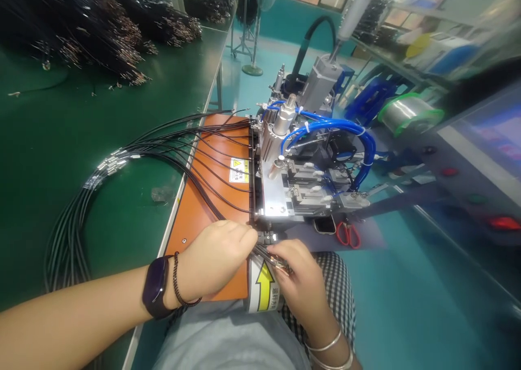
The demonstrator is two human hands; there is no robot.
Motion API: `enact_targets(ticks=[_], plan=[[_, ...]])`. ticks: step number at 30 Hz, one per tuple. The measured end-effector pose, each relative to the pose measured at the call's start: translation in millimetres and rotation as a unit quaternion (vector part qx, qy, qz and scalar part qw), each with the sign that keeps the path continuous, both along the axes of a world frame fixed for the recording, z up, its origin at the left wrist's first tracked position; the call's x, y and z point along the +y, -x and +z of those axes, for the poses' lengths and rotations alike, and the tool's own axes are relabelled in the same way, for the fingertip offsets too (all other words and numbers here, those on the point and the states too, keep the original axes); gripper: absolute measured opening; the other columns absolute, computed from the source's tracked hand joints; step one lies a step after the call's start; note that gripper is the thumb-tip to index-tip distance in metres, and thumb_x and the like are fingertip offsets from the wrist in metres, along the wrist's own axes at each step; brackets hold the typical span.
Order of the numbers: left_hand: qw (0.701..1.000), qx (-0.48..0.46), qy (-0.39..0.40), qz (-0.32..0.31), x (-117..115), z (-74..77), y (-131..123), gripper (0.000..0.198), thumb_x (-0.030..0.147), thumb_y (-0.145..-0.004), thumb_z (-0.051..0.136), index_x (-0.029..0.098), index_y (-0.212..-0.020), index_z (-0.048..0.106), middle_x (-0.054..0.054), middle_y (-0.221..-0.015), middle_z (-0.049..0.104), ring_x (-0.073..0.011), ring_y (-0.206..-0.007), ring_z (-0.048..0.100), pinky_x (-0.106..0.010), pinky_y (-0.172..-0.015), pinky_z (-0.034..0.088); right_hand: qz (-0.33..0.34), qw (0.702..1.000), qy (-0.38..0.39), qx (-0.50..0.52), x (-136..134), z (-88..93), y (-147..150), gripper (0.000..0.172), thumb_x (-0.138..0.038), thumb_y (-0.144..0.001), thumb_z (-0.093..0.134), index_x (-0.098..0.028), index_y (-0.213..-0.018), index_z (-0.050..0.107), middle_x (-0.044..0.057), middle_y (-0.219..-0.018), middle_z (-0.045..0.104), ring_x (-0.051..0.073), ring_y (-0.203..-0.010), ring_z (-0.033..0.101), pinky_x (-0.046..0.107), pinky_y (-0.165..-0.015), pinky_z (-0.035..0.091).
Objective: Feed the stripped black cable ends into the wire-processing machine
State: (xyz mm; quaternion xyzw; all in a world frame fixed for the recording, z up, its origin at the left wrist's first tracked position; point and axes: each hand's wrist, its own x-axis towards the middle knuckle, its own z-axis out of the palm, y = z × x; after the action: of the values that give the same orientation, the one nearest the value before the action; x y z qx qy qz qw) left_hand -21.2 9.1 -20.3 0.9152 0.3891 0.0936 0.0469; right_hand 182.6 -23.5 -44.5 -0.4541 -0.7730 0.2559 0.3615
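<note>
Well, a green workbench [61, 142] ran beside a machine with blue hoses [301, 164], an orange board [191, 234] lying against its front. Black cables [203, 194] crossed the board into the machine. The left hand [215, 259] was closed over them at the machine's front corner, and the right hand [297, 283] pinched their bunched ends [277, 262] just beside it.

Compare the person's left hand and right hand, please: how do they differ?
The left hand wears a dark smartwatch and beaded bracelet; the right hand wears silver bangles. The left hand lies over the orange plate; the right hand sits nearer the wire tips. Both hold one bundle of black wires.
</note>
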Motion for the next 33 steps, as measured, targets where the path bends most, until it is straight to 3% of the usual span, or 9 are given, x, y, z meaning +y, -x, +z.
enact_targets(ticks=[7, 10, 13, 15, 21, 27, 30, 33], plan=[[0.999, -0.029, -0.018, -0.030, -2, 2.2, -9, 0.012, 0.020, -0.087, 0.044, 0.019, -0.076, 0.048, -0.002, -0.072, 0.052, -0.0193, -0.070, 0.049, -0.034, -0.063, 0.040, -0.032, 0.999, 0.026, 0.028, -2, 1.7, 2, 0.010, -0.013, -0.088, 0.054, -0.022, -0.088, 0.058, 0.001, -0.085, 0.060, 0.016, -0.081, 0.054, 0.029, -0.072, 0.044], [0.999, -0.004, 0.019, -0.042, -1, 7.3, -13, 0.009, 0.018, -0.087, 0.042, 0.019, -0.087, 0.051, -0.002, -0.076, 0.054, -0.0196, -0.071, 0.049, -0.033, -0.063, 0.040, -0.025, 0.998, 0.032, 0.050, -3, 3.0, 4, 0.012, -0.012, -0.088, 0.054, -0.023, -0.090, 0.059, 0.001, -0.088, 0.060, 0.016, -0.084, 0.055, 0.029, -0.074, 0.044], [0.995, 0.010, 0.053, -0.086, -1, 12.1, -13, 0.024, 0.012, -0.084, 0.043, 0.019, -0.106, 0.050, -0.004, -0.090, 0.058, -0.0200, -0.083, 0.052, -0.033, -0.070, 0.043, -0.022, 0.997, 0.032, 0.073, -4, 4.9, 4, 0.015, -0.010, -0.087, 0.055, -0.024, -0.092, 0.060, 0.000, -0.089, 0.061, 0.015, -0.086, 0.055, 0.029, -0.077, 0.045], [0.994, 0.000, 0.062, -0.094, -1, 13.3, -11, 0.026, 0.012, -0.085, 0.043, 0.017, -0.109, 0.051, -0.005, -0.096, 0.058, -0.0202, -0.089, 0.052, -0.033, -0.074, 0.043, -0.028, 0.995, 0.041, 0.090, -5, 5.6, 4, 0.016, -0.010, -0.086, 0.057, -0.024, -0.093, 0.059, 0.000, -0.091, 0.062, 0.015, -0.087, 0.056, 0.029, -0.079, 0.046], [0.996, -0.078, 0.036, -0.032, -4, 9.4, -5, 0.021, 0.012, -0.085, 0.044, 0.016, -0.102, 0.055, -0.003, -0.087, 0.058, -0.0185, -0.079, 0.051, -0.032, -0.067, 0.041, -0.114, 0.983, 0.079, 0.117, -11, 2.2, 0, 0.015, -0.016, -0.085, 0.060, -0.026, -0.096, 0.059, 0.000, -0.095, 0.060, 0.015, -0.091, 0.056, 0.028, -0.081, 0.045], [0.994, -0.092, 0.050, 0.010, -5, 7.9, -7, 0.020, 0.019, -0.090, 0.038, 0.018, -0.096, 0.057, -0.002, -0.081, 0.057, -0.0182, -0.076, 0.051, -0.032, -0.065, 0.039, -0.160, 0.973, 0.084, 0.141, -13, 4.1, 2, 0.014, -0.017, -0.086, 0.059, -0.026, -0.097, 0.060, -0.001, -0.091, 0.061, 0.015, -0.086, 0.057, 0.027, -0.077, 0.046], [0.993, -0.102, 0.053, 0.018, -6, 8.4, -7, 0.019, 0.019, -0.090, 0.038, 0.018, -0.093, 0.056, -0.002, -0.080, 0.056, -0.0177, -0.076, 0.050, -0.032, -0.065, 0.039, -0.131, 0.976, 0.105, 0.140, -13, 9.2, 6, 0.006, -0.018, -0.086, 0.059, -0.023, -0.085, 0.061, -0.002, -0.083, 0.062, 0.014, -0.078, 0.057, 0.026, -0.069, 0.045], [0.993, -0.108, 0.049, 0.017, -6, 8.9, -7, 0.014, 0.018, -0.088, 0.040, 0.018, -0.088, 0.055, -0.002, -0.079, 0.054, -0.0174, -0.075, 0.049, -0.031, -0.065, 0.037, -0.077, 0.984, 0.130, 0.094, -10, 11.3, 9, 0.009, -0.018, -0.085, 0.060, -0.023, -0.079, 0.064, -0.002, -0.078, 0.063, 0.015, -0.076, 0.057, 0.027, -0.069, 0.044]])
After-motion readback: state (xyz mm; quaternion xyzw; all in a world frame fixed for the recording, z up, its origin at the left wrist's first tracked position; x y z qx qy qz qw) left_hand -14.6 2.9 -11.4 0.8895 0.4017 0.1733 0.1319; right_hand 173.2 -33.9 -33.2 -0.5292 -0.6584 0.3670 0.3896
